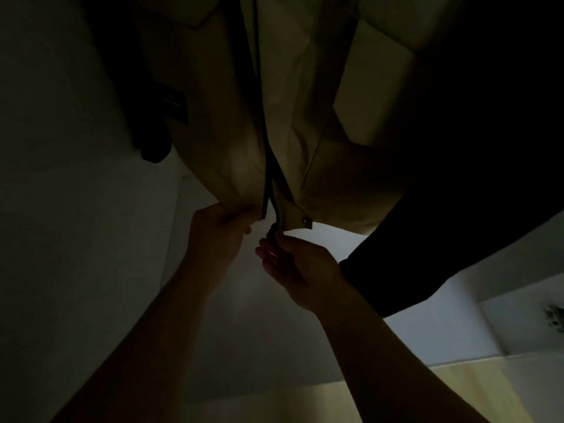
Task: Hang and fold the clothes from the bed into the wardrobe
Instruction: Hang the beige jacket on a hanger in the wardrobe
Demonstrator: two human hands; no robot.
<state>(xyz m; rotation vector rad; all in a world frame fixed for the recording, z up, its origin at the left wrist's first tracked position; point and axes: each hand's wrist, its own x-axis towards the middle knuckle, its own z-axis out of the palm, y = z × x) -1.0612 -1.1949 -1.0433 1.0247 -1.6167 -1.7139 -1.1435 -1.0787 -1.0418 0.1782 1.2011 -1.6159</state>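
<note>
Lighting is dim throughout, and fine detail is lost. A beige zip-front fabric jacket is seen hanging in the upper middle of the view, its front parted at the bottom. A black garment hangs just beside it on the right, and a dark labelled item on the left. The left half of the hem is held by the left hand, the grip closed on the fabric by fingers and thumb. The bottom end of the dark zip is pinched by the right hand, its grip narrow at the fingertips. A metal snap stud is noted on the right hem corner. A pale flat surface lies below both hands.
</note>
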